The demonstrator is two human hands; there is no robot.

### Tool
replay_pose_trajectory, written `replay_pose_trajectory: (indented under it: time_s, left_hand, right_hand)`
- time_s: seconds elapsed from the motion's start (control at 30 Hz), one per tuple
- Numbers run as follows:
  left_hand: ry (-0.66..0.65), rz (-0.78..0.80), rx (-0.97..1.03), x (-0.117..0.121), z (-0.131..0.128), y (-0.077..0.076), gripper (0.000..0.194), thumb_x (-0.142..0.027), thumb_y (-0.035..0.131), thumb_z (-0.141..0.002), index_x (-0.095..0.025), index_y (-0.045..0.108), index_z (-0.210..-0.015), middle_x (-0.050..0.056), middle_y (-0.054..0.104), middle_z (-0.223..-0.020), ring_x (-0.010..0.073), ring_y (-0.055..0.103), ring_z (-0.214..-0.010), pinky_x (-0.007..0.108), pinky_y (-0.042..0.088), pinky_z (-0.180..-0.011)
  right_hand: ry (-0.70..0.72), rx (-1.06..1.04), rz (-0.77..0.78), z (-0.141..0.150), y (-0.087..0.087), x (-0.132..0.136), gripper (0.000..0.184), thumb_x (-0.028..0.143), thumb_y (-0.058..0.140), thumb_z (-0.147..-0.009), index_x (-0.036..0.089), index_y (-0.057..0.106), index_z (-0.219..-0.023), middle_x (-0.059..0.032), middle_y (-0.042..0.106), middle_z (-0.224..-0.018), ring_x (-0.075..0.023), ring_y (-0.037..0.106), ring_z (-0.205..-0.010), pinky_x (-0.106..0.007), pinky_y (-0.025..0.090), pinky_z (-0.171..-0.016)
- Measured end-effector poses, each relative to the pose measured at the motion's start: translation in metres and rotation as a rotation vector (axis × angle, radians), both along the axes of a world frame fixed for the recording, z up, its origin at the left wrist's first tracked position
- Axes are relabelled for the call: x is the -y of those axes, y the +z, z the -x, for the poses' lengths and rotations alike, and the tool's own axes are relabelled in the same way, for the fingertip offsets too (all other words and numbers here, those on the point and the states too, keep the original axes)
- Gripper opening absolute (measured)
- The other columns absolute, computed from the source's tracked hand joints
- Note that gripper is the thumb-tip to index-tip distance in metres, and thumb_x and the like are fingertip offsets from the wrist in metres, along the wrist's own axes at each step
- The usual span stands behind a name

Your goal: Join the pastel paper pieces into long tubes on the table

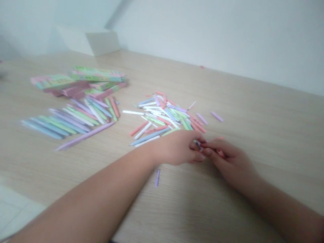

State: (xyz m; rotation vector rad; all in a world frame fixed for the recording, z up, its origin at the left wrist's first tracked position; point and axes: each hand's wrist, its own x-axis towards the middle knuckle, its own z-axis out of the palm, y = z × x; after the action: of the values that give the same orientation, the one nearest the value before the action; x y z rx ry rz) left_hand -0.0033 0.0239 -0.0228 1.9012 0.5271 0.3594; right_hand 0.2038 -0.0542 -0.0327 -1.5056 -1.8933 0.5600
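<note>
My left hand [181, 146] is closed in a pinch, its fingertips meeting those of my right hand. A small dark piece shows between its fingers, too blurred to name. My right hand [227, 157] is closed on a coral pen part [220, 153], whose end sticks out between the fingers. Just beyond both hands lies a loose pile of pen parts [162, 114] in white, coral, green, blue and purple. A small purple pen part [157, 178] rests on the table below my left wrist.
Left of the pile, pastel pens [68, 118] lie side by side, with one purple pen [86, 136] across the front. Behind them are stacked printed boxes [98, 74]. A white box-like object [101, 42] stands near the wall. Two purple pieces [217, 116] lie to the right.
</note>
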Motion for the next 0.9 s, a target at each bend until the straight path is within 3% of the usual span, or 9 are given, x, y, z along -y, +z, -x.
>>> replay_pose_trajectory:
  time_s: [0.1, 0.17, 0.27, 0.37, 0.43, 0.53, 0.7, 0.9]
  left_hand:
    - [0.026, 0.162, 0.091, 0.003, -0.004, -0.005, 0.051, -0.031, 0.061, -0.090, -0.028, 0.051, -0.140, 0.001, 0.072, -0.083, 0.0161, 0.069, -0.076, 0.023, 0.049, -0.062]
    - [0.057, 0.176, 0.118, 0.003, -0.004, -0.005, 0.061, -0.028, 0.060, -0.091, -0.030, 0.043, -0.149, 0.001, 0.072, -0.081, 0.0162, 0.070, -0.075, 0.024, 0.051, -0.063]
    - [0.100, 0.120, 0.129, 0.001, -0.003, -0.002, 0.044, -0.024, 0.056, -0.091, -0.027, 0.059, -0.135, 0.002, 0.073, -0.082, 0.0147, 0.069, -0.071, 0.025, 0.053, -0.064]
    - [0.188, 0.115, 0.189, -0.004, -0.003, 0.002, 0.026, -0.026, 0.058, -0.092, -0.024, 0.069, -0.115, 0.004, 0.074, -0.088, 0.0146, 0.070, -0.075, 0.026, 0.056, -0.068]
    - [0.252, 0.163, 0.267, -0.008, -0.003, 0.006, 0.023, -0.025, 0.060, -0.091, -0.024, 0.068, -0.113, 0.005, 0.075, -0.090, 0.0152, 0.072, -0.079, 0.027, 0.059, -0.072]
    - [0.386, 0.317, 0.432, -0.017, 0.001, 0.016, 0.018, -0.020, 0.063, -0.091, -0.021, 0.067, -0.108, 0.006, 0.074, -0.087, 0.0155, 0.074, -0.081, 0.027, 0.060, -0.075]
    - [0.734, 0.474, 0.812, -0.041, 0.022, 0.037, 0.016, -0.020, 0.070, -0.088, -0.019, 0.064, -0.102, 0.003, 0.072, -0.083, 0.0128, 0.074, -0.082, 0.024, 0.061, -0.079]
    - [0.893, 0.583, 0.976, -0.064, 0.044, 0.038, 0.018, -0.024, 0.076, -0.083, -0.021, 0.060, -0.092, -0.001, 0.067, -0.075, 0.0116, 0.073, -0.082, 0.020, 0.061, -0.079]
  right_hand:
    - [0.033, 0.018, -0.002, -0.002, -0.002, 0.002, 0.023, 0.038, 0.056, -0.098, 0.030, 0.072, -0.111, -0.0039, 0.075, -0.102, -0.0236, 0.070, -0.093, -0.037, 0.056, -0.079]
    - [0.017, 0.036, -0.052, -0.003, -0.004, 0.006, 0.026, 0.039, 0.052, -0.100, 0.029, 0.066, -0.119, -0.0053, 0.073, -0.103, -0.0238, 0.069, -0.090, -0.037, 0.055, -0.076]
    - [0.006, 0.062, -0.155, -0.004, -0.004, 0.013, 0.023, 0.037, 0.045, -0.103, 0.028, 0.056, -0.121, -0.0075, 0.068, -0.105, -0.0252, 0.065, -0.093, -0.039, 0.054, -0.077]
    - [0.121, 0.238, -0.093, 0.001, -0.002, 0.017, 0.014, 0.032, 0.042, -0.103, 0.027, 0.054, -0.105, -0.0075, 0.064, -0.099, -0.0248, 0.063, -0.090, -0.041, 0.052, -0.078]
    - [0.193, 0.394, -0.032, 0.007, 0.000, 0.016, 0.013, 0.030, 0.044, -0.102, 0.026, 0.056, -0.099, -0.0069, 0.063, -0.097, -0.0245, 0.061, -0.089, -0.043, 0.051, -0.081]
    - [0.240, 0.499, -0.009, 0.014, 0.001, 0.015, 0.015, 0.028, 0.048, -0.101, 0.026, 0.061, -0.108, -0.0074, 0.064, -0.107, -0.0257, 0.061, -0.099, -0.046, 0.050, -0.089]
    - [0.233, 0.464, -0.060, 0.014, -0.003, 0.012, 0.026, 0.024, 0.050, -0.100, 0.027, 0.058, -0.125, -0.0090, 0.062, -0.121, -0.0254, 0.059, -0.111, -0.045, 0.050, -0.098]
    - [0.193, 0.426, -0.119, 0.011, -0.012, 0.011, 0.025, 0.025, 0.057, -0.097, 0.026, 0.061, -0.121, -0.0096, 0.064, -0.120, -0.0248, 0.062, -0.108, -0.041, 0.055, -0.092]
